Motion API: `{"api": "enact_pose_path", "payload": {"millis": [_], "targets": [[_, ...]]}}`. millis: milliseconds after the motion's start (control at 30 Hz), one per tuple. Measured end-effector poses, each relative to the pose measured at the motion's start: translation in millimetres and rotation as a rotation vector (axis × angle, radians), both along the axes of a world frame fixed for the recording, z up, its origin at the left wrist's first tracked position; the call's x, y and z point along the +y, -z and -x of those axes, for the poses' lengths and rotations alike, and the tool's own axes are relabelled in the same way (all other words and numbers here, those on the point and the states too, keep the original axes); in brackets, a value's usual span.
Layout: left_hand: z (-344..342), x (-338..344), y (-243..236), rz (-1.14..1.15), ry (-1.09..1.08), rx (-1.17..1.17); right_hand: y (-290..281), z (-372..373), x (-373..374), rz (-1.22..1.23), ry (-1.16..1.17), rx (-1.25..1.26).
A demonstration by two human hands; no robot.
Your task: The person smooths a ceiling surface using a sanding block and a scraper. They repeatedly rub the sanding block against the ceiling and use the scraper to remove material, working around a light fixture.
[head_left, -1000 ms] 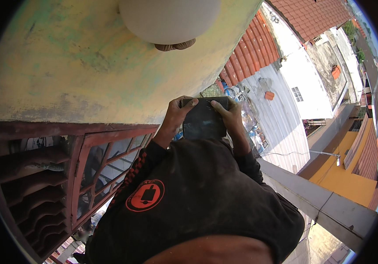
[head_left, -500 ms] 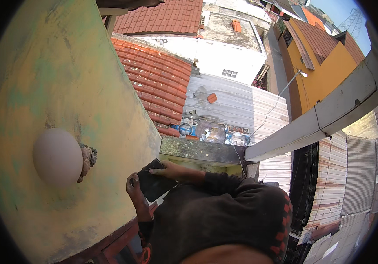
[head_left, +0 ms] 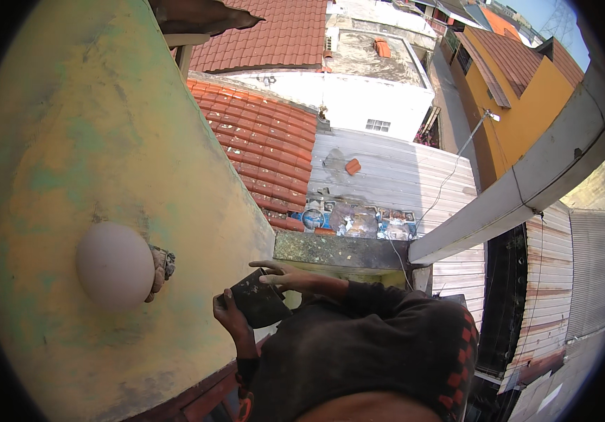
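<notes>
A flat black rectangular thing [head_left: 259,301], flecked with small pale specks, is held at a tilt in front of my body. I cannot tell its exact kind. My left hand [head_left: 232,315] grips its left side, with the thumb on the near face and the fingers wrapped behind. Over its upper right edge, my right hand [head_left: 287,276] has its fingers stretched out and apart, some brushing the face. Dark sleeves cover both of my forearms.
A round white lamp [head_left: 115,266] juts from the yellow-green painted wall [head_left: 197,232] at left. A mossy concrete ledge [head_left: 338,251] and a thick white slanted beam [head_left: 499,197] stand ahead. Beyond lie orange tile [head_left: 260,151] and metal roofs [head_left: 394,162], lower down.
My right hand has loosened from the black thing, its fingers now stretched out past its upper edge. The thing has turned a little, and the whole view has shifted slightly.
</notes>
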State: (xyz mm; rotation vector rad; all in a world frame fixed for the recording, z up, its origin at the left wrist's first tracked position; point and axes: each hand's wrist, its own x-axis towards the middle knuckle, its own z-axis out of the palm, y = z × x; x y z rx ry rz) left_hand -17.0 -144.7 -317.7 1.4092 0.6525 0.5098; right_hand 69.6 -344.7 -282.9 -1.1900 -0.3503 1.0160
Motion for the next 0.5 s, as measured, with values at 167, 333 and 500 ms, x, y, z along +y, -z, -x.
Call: {"api": "enact_pose_path", "payload": {"millis": [167,333,500], "targets": [[-2,0,-2,-0.078,0.025,-0.036,10,14,20,-0.213,0.024,0.450],[-4,5,-12,-0.129,0.091,-0.038,6,20,19,-0.250,0.007,0.643],[-1,5,-24,-0.248,0.141,-0.041,8,19,21,-0.092,0.038,0.590]]}}
